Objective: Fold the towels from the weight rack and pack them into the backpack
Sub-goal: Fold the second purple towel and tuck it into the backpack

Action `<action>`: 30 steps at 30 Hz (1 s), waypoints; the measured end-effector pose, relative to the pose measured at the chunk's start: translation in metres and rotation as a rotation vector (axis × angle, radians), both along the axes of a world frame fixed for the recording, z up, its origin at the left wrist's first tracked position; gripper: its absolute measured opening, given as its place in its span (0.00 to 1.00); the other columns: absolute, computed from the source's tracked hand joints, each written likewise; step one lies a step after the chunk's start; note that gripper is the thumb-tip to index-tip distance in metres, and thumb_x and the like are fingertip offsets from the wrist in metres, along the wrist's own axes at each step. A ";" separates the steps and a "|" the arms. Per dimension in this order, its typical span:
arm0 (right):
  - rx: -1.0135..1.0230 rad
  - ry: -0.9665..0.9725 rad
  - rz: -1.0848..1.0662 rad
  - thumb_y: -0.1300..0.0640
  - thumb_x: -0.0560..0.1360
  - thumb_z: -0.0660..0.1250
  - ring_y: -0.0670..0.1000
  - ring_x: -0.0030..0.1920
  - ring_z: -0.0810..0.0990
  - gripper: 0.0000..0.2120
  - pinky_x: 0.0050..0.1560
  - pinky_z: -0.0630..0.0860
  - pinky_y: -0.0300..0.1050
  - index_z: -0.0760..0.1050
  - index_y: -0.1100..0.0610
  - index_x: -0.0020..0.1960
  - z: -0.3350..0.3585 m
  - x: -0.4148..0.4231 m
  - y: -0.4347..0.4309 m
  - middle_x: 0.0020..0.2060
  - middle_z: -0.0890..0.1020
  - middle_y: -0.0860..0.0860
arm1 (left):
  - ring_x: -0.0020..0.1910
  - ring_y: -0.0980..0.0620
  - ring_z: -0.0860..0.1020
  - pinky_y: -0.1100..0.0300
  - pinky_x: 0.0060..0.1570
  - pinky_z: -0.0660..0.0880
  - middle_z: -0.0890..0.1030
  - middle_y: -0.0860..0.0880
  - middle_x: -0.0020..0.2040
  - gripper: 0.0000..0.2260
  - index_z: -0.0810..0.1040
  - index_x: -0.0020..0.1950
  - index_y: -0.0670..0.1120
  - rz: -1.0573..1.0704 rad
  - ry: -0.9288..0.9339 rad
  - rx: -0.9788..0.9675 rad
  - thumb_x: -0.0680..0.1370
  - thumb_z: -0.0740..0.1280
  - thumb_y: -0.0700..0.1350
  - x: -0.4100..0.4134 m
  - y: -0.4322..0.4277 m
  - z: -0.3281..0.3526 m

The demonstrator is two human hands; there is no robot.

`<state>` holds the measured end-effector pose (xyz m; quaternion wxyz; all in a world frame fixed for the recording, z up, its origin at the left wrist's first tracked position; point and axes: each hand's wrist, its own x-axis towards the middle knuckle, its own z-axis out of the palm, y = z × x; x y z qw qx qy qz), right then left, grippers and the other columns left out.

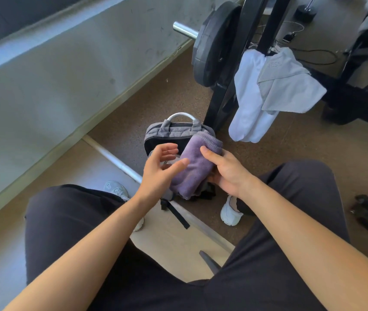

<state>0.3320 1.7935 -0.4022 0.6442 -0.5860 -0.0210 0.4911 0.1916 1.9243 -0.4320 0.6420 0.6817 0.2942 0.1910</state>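
The right grip (225, 169) is wrapped round the right edge of a folded purple towel (197, 162), with one digit laid across the top; the rest of its fingers are hidden under the cloth. The left grip (160, 167) is at its 9 o'clock, fingers loose and spread, holding nothing. Its thumb tip reaches the towel's near face, though I can't say whether it actually touches.

The towel looks like plush, thick microfibre. I'd judge it light, soft and floppy, not slippery, and apt to spring open wherever it isn't pinned. It is best held across the folded layers, thumb on top and fingers beneath, as the right grip appears to have it. The free side at 9 o'clock could use the other palm to keep the bundle flat as it goes in.

Directly beneath, at the person's 12 o'clock, a grey backpack (174, 131) stands on the floor with its dark mouth open. The towel's far end overlaps the rim.

Further out, at about 1 o'clock, a white towel (248, 97) and a grey towel (290, 84) hang draped on the black weight rack (223, 102). Both are limp and unfolded, the grey one seemingly thinner. They would be easiest lifted by a top edge or corner.
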 end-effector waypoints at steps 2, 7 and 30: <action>0.031 -0.015 0.000 0.56 0.80 0.66 0.61 0.65 0.79 0.19 0.63 0.77 0.57 0.74 0.61 0.70 -0.001 -0.002 0.002 0.64 0.80 0.62 | 0.63 0.51 0.81 0.55 0.62 0.78 0.82 0.47 0.64 0.37 0.75 0.70 0.48 -0.133 0.075 -0.247 0.65 0.79 0.63 0.000 0.005 -0.008; 0.060 -0.098 -0.039 0.54 0.81 0.65 0.51 0.60 0.83 0.14 0.60 0.81 0.48 0.77 0.56 0.65 -0.005 0.000 0.001 0.60 0.84 0.54 | 0.53 0.52 0.85 0.60 0.53 0.80 0.88 0.49 0.51 0.27 0.83 0.59 0.47 -0.381 0.164 -0.260 0.63 0.83 0.53 0.000 -0.005 -0.010; -0.338 -1.383 1.007 0.42 0.69 0.77 0.50 0.70 0.71 0.45 0.70 0.70 0.52 0.58 0.46 0.79 -0.002 0.034 0.027 0.72 0.73 0.48 | 0.45 0.64 0.79 0.63 0.45 0.76 0.82 0.59 0.47 0.19 0.80 0.58 0.57 -0.499 0.284 0.531 0.70 0.80 0.49 0.012 0.068 0.001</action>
